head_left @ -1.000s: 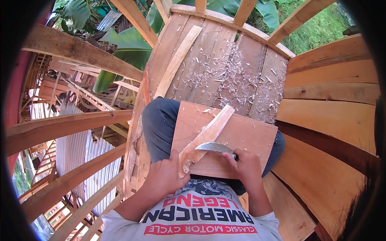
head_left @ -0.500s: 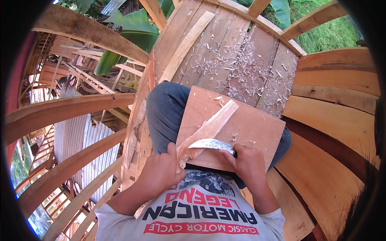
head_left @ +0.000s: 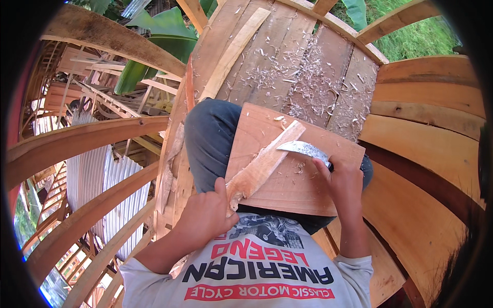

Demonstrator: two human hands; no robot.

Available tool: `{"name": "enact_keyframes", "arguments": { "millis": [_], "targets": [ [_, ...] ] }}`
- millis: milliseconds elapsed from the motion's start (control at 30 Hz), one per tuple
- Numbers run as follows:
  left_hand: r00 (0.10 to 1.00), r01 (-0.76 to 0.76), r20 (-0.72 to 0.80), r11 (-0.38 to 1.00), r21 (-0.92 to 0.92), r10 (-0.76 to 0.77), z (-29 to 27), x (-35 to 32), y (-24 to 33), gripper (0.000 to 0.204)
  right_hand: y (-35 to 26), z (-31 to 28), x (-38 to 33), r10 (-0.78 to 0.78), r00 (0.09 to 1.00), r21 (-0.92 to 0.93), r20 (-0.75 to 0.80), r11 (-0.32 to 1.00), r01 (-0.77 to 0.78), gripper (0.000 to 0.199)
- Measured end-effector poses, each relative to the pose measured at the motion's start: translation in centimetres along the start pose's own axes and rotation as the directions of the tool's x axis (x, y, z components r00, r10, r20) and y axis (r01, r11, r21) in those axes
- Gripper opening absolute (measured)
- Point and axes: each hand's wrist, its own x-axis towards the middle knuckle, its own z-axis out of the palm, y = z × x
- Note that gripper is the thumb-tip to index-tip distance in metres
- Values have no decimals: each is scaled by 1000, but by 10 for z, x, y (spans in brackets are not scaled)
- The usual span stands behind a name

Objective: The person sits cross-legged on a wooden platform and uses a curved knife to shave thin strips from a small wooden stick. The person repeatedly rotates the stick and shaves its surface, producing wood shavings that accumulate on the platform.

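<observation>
A flat wooden board (head_left: pixel 257 131) rests across my lap. On it lies a long, tapering piece of wood (head_left: pixel 264 168), slanting from near left to far right, its near end rough and notched. My left hand (head_left: pixel 206 213) is closed round that near end, thumb pointing up along the side. In my right hand (head_left: pixel 343 178) is a curved knife (head_left: pixel 306 149), its handle mostly hidden by the fingers. The blade points left, with its tip at the edge of the wood piece near the far end; whether it touches cannot be made out.
Curled shavings (head_left: pixel 321 84) litter the plank floor (head_left: pixel 267 56) ahead. A long wooden strip (head_left: pixel 233 54) lies there on the left. Wooden rails (head_left: pixel 92 141) curve along the left side, and a plank wall (head_left: pixel 426 138) stands on the right. Corrugated metal sheets (head_left: pixel 110 190) show beyond the rails.
My right hand has moved the knife away from me and to the right, from the near part of the wood piece toward its far end. My left hand keeps its grip.
</observation>
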Motion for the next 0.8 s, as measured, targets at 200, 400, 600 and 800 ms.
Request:
{"name": "enact_keyframes", "arguments": {
  "millis": [200,400,600,800],
  "targets": [
    [1000,-4,1,998,58,4,-3,2,2,57,-31,12,-24,-179,978,103,108,980,169,54],
    [998,20,64,997,68,-24,-1,6,4,64,-10,7,-2,9,999,47,49,999,-11,58],
    [997,44,60,997,67,-48,-1,7,5,65,37,-14,36,217,974,23,-69,976,-216,58],
    [997,42,60,998,47,-45,1,10,2,64,-18,-6,-16,-72,991,153,110,987,54,60]
  ]
}}
